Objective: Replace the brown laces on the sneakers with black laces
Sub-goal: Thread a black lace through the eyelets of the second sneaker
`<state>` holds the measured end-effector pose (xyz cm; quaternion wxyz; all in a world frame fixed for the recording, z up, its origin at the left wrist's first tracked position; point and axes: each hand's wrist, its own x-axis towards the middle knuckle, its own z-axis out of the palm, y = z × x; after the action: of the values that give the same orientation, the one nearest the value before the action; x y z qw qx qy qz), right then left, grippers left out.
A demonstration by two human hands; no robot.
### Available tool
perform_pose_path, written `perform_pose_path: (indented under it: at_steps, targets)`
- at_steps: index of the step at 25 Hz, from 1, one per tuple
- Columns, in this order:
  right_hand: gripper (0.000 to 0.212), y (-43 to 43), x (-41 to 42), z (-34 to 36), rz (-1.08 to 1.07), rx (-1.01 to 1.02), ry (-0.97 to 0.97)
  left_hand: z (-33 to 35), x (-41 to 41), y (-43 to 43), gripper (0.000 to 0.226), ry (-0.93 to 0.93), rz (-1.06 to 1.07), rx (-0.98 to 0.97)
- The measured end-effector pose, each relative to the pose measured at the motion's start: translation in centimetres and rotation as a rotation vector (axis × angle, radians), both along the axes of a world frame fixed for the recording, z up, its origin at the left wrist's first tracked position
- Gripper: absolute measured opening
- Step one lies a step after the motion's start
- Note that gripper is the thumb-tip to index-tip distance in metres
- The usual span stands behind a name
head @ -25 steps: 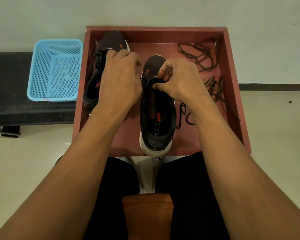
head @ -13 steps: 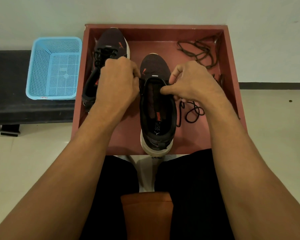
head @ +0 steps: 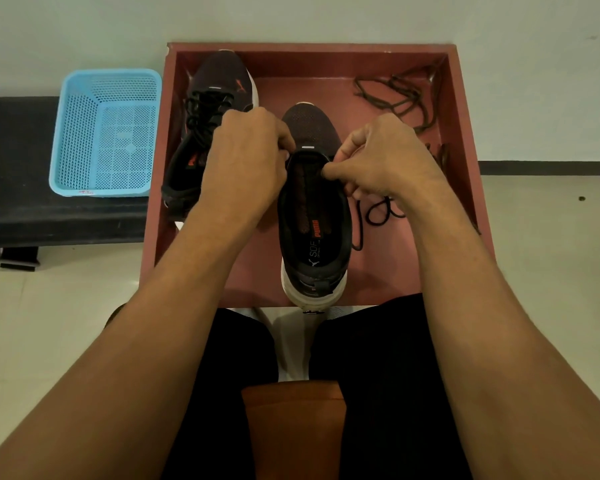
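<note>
A dark sneaker [head: 314, 230] stands in the middle of the red tray [head: 465, 133], heel toward me and toe away, with no lacing across its tongue. My left hand [head: 245, 164] holds its left eyelet edge with curled fingers. My right hand [head: 381, 157] pinches the right eyelet edge near the toe. A black lace [head: 378, 213] trails from under my right hand onto the tray floor. A second sneaker [head: 208, 109], laced in black, lies at the tray's back left. Loose brown laces [head: 399, 95] lie at the back right.
A light blue plastic basket [head: 106, 133] sits on a dark bench [head: 14, 168] left of the tray. A pale wall rises behind the tray. An orange-brown seat [head: 293, 427] shows between my legs, over a light tiled floor [head: 551, 254].
Both hands slid a little down and apart along the sneaker's eyelet rows, from the toe end toward its sides. More black lace has come into sight on the tray beside my right hand.
</note>
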<state>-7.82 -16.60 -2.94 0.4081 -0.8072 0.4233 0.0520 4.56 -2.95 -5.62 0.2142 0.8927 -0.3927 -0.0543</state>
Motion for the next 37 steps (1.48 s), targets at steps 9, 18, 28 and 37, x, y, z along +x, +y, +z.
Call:
perform_pose_path:
  at_steps: [9, 18, 28, 37]
  targets:
    - [0.014, -0.2, 0.0, -0.2, -0.042, 0.053, -0.022, 1.0, -0.2, 1.4, 0.023, 0.034, 0.047, 0.383]
    - [0.014, -0.1, 0.2, -0.4, -0.031, 0.045, -0.040, -0.7, 0.5, 0.7, 0.019, 0.073, 0.027, 0.061]
    - [0.014, 0.0, 0.0, -0.2, -0.071, 0.078, -0.030, 0.1, 0.6, 1.1, 0.014, -0.009, -0.024, 0.344]
    - [0.012, -0.5, 0.3, -0.9, -0.052, 0.073, -0.049, 0.0, 0.7, 1.1, 0.022, 0.029, 0.027, 0.164]
